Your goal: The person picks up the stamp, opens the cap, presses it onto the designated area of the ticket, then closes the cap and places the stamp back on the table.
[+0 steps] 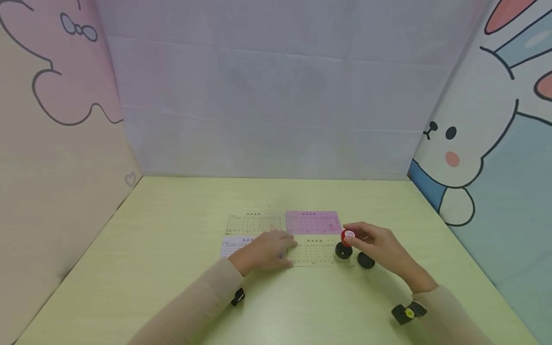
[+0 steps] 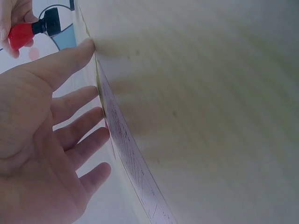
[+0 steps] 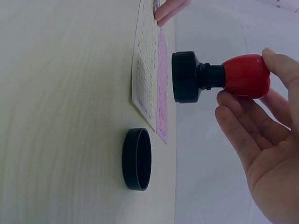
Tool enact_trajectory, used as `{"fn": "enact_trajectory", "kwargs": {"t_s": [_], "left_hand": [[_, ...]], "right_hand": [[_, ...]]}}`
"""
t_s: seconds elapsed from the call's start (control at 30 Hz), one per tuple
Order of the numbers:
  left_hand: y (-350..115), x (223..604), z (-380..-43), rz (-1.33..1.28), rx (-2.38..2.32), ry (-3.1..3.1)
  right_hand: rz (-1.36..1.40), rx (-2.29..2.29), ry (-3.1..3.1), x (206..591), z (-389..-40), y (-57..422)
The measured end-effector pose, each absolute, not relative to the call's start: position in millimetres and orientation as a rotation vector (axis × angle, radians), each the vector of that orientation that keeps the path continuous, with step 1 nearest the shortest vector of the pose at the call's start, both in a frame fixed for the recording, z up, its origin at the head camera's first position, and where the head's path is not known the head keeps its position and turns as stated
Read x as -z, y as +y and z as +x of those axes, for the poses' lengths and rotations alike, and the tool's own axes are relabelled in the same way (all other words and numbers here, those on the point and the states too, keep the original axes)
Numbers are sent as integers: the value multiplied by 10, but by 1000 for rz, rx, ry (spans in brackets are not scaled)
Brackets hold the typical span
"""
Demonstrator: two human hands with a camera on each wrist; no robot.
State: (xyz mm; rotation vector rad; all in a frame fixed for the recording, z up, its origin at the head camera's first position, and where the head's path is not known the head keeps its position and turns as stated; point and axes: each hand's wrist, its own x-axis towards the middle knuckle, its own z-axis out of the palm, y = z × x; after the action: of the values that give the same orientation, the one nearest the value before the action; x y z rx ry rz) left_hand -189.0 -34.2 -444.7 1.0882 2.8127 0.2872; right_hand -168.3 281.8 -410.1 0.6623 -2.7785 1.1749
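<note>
My right hand grips the red handle of a round stamp, fingers and thumb around it. In the right wrist view, the stamp's black base hangs above the tabletop, apart from the paper. Below it in the head view lies the right end of the near right cream form. A round black cap rests on the table beside that form, near my right hand. My left hand, fingers spread and fairly straight, rests at the left end of the cream form and covers part of a pale lilac form.
Behind lie another cream form and a pink form with a small red mark at its right end. A wrist camera shows by the right sleeve. Fabric walls enclose the pale wooden table at the back and sides.
</note>
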Motion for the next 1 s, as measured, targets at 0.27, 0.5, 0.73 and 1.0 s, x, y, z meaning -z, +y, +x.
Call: {"fn": "enact_trajectory", "kwargs": {"t_s": [0.27,0.5,0.73,1.0], "left_hand": [[-335,4448,-1908,1067,-293,2794],[-327,4467,-1912,1020,-309,2772],[-327,4441,-1887,994,-334,2762],[-337,4425,-1872,1026,-346,2752]], "right_hand": [[711,-1184,-2781,4120,-1694,2824],[727,-1188,-2798,4153,-1687,2804],[747,-1190,-2816,4201,-1680,2806],[775,-1152,-2832,4221,-1688,2807]]}}
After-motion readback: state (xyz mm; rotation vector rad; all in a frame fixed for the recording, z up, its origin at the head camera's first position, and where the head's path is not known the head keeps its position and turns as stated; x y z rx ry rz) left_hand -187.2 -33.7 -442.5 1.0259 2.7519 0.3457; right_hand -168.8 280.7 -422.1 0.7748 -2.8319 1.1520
